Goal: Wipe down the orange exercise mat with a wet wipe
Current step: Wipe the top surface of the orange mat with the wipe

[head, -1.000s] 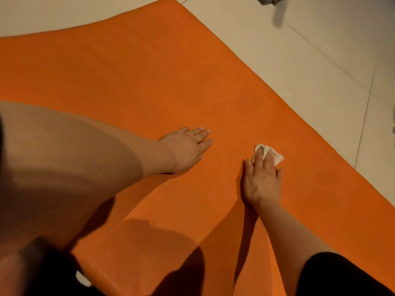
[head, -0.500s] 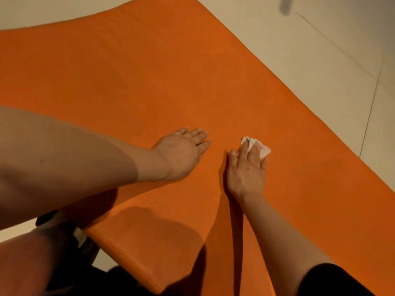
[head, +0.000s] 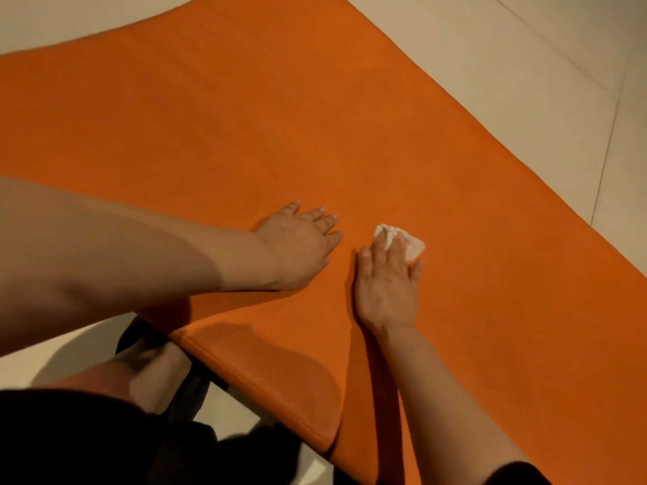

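Right hand [head: 387,287] presses the wet wipe [head: 408,244] flat onto the orange mat [head: 315,117].
Head view: fingers straight over the crumpled white wipe, which peeks out past the fingertips, a touch nearer the left hand [head: 297,245] than half a second ago. That left hand stays put, spread flat on the mat just beside the wipe. The mat's near corner now shows, over pale floor tiles [head: 507,64].

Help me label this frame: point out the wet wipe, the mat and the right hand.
wet wipe [head: 413,247], head view, white part beyond the fingertips.
mat [head: 245,127], head view, bare orange surface.
right hand [head: 387,287], head view, back of the hand.
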`<state>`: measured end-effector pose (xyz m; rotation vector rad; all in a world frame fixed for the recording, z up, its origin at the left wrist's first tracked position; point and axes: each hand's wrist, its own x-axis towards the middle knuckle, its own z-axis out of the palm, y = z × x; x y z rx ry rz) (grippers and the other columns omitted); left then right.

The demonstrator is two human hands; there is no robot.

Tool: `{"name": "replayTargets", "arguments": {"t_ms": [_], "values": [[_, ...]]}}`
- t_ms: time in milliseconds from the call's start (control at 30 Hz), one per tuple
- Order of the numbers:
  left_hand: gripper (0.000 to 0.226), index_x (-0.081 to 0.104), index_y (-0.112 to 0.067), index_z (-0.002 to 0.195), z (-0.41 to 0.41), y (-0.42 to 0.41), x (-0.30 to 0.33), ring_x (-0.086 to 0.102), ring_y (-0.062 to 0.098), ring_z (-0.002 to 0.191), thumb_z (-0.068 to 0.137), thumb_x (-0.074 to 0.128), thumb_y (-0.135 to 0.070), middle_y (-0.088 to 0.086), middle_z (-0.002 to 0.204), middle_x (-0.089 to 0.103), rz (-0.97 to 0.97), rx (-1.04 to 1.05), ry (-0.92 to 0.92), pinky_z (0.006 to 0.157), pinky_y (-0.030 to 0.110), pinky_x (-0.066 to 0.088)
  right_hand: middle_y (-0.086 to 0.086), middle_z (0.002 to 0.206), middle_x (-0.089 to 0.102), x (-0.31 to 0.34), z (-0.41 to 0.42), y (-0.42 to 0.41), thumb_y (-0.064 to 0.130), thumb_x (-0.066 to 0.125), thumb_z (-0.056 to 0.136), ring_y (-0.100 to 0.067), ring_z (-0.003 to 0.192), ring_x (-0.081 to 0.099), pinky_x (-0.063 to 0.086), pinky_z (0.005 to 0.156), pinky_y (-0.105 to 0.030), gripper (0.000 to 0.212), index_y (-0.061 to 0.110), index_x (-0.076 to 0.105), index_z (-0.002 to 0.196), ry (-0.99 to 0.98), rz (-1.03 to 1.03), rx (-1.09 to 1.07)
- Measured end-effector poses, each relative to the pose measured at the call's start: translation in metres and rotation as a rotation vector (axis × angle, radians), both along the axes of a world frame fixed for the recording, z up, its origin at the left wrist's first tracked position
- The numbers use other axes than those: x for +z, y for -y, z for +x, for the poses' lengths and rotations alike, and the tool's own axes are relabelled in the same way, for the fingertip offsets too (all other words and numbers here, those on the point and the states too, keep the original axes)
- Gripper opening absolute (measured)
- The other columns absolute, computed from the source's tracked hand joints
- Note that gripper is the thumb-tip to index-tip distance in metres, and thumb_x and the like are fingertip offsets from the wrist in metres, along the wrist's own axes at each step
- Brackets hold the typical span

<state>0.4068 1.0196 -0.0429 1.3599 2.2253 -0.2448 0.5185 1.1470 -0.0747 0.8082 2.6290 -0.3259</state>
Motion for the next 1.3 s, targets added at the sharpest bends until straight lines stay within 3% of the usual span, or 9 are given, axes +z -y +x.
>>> {"name": "replayTargets", "arguments": {"t_ms": [100,433,567,633,733,867,1000,1200,1300], "values": [[0.055,0.009,-0.021,0.154,0.003,0.006,0.004,0.004,0.022,0.149,0.104,0.022,-0.038,0.005,0.162,0.0,-0.017,-0.03,-0.019,0.119,0.048,0.01,0.0,0.163,-0.004,0.006,0.01,0.018,0.045,0.009,0.104,-0.009,0.148,-0.012,-0.016,0.117,-0.039,0.057,0.022,0.003,0.156,-0.064,-0.074,0.16],[0.056,0.007,-0.019,0.155,0.007,0.019,0.042,0.016,0.025,0.147,0.105,0.024,-0.037,0.007,0.162,0.002,-0.314,-0.329,-0.019,0.116,0.041,0.026,0.002,0.163,-0.005,0.032,0.029,0.048,0.043,0.012,0.105,-0.01,0.148,-0.012,-0.014,0.118,-0.043,0.056,0.022,0.001,0.156,0.067,-0.155,0.095],[0.063,0.0,-0.018,0.155,0.013,0.009,0.078,0.032,0.028,0.139,0.105,0.031,-0.04,0.004,0.162,-0.006,-0.572,-0.47,-0.068,0.088,0.033,0.038,0.0,0.163,-0.002,0.043,0.051,0.033,0.043,0.01,0.105,-0.011,0.149,-0.007,-0.014,0.118,-0.046,0.057,0.021,0.001,0.156,0.141,-0.105,-0.047],[0.062,0.002,-0.017,0.155,0.022,0.006,0.082,0.027,0.028,0.142,0.105,0.029,-0.042,0.006,0.162,-0.006,-0.613,-0.44,-0.079,0.091,0.034,0.036,-0.003,0.163,-0.001,0.046,0.057,0.039,0.043,0.01,0.104,-0.014,0.15,-0.007,-0.013,0.118,-0.047,0.058,0.019,0.002,0.156,0.152,-0.108,-0.133],[0.061,0.006,-0.013,0.155,0.045,0.015,0.063,0.009,0.029,0.148,0.105,0.03,-0.039,0.011,0.162,-0.002,-0.557,-0.318,-0.083,0.115,0.042,0.024,-0.003,0.163,-0.005,0.049,0.057,0.077,0.044,0.012,0.104,-0.015,0.149,-0.011,-0.013,0.119,-0.046,0.058,0.02,-0.001,0.156,0.075,-0.21,-0.027],[0.062,0.001,-0.015,0.155,0.082,0.046,0.051,0.0,0.027,0.149,0.103,0.032,-0.029,0.006,0.162,-0.005,-0.313,0.018,-0.018,0.117,0.055,0.01,-0.001,0.163,-0.007,0.053,0.08,0.084,0.044,0.012,0.104,-0.013,0.149,-0.012,-0.014,0.118,-0.045,0.058,0.023,-0.004,0.155,0.044,-0.232,-0.012],[0.064,-0.007,-0.02,0.154,0.107,0.074,0.057,-0.008,0.022,0.149,0.103,0.031,-0.026,0.002,0.161,-0.013,-0.244,0.065,-0.017,0.117,0.056,0.001,-0.003,0.163,-0.005,0.062,0.099,0.081,0.043,0.012,0.104,-0.016,0.149,-0.011,-0.012,0.118,-0.048,0.06,0.018,-0.002,0.156,0.118,-0.155,-0.174],[0.07,-0.005,-0.023,0.155,0.129,0.102,0.073,-0.011,0.018,0.148,0.099,0.038,-0.019,-0.001,0.161,-0.014,-0.223,0.148,0.052,0.116,0.058,-0.004,-0.001,0.163,-0.009,0.082,0.102,0.133,0.044,0.012,0.104,-0.013,0.149,-0.013,-0.014,0.118,-0.046,0.058,0.023,-0.005,0.156,0.041,-0.26,0.133],[0.075,-0.005,-0.022,0.155,0.126,0.108,0.081,-0.01,0.018,0.148,0.098,0.043,-0.015,-0.001,0.161,-0.015,-0.217,0.113,0.042,0.115,0.06,-0.005,-0.002,0.163,-0.006,0.083,0.127,0.113,0.044,0.013,0.104,-0.014,0.149,-0.009,-0.014,0.118,-0.047,0.059,0.022,-0.003,0.156,0.084,-0.186,0.022]]}}
